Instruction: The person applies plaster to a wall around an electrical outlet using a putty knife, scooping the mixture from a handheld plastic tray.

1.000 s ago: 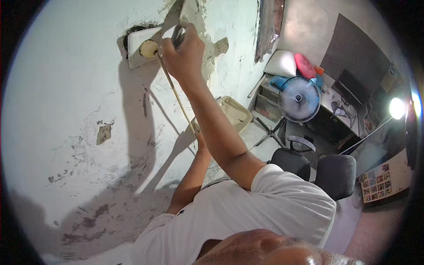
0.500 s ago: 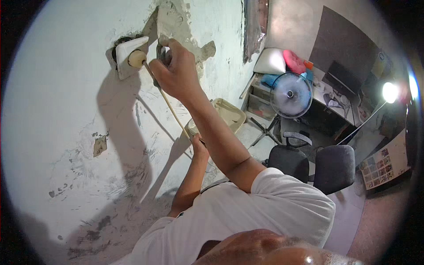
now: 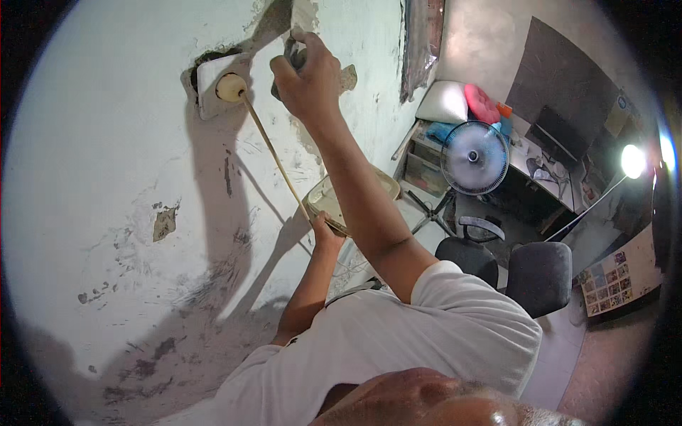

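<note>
My right hand (image 3: 312, 78) is raised near the wall, its fingers closed around a dark-handled tool (image 3: 275, 91). The tool's working end is hard to make out. To its left a white square plate (image 3: 211, 106) sits over a ragged hole, with a round cream fitting (image 3: 230, 86) on it. A thin yellowish cord (image 3: 273, 153) runs from the fitting down toward my left hand (image 3: 328, 231). Lower down, that hand grips the near edge of a shallow cream tray (image 3: 323, 199), partly hidden behind my right forearm.
The wall has rough patches, such as a chipped spot (image 3: 164, 224). At right stand a running fan (image 3: 474, 156), an office chair (image 3: 538, 278), a desk with a monitor (image 3: 554, 131) and a bright lamp (image 3: 632, 162). Pillows (image 3: 442, 103) lie on a drawer unit.
My right hand has moved up and slightly away from the plate with the tool in it. More of the tray shows beside my left hand. The whole view has shifted a little.
</note>
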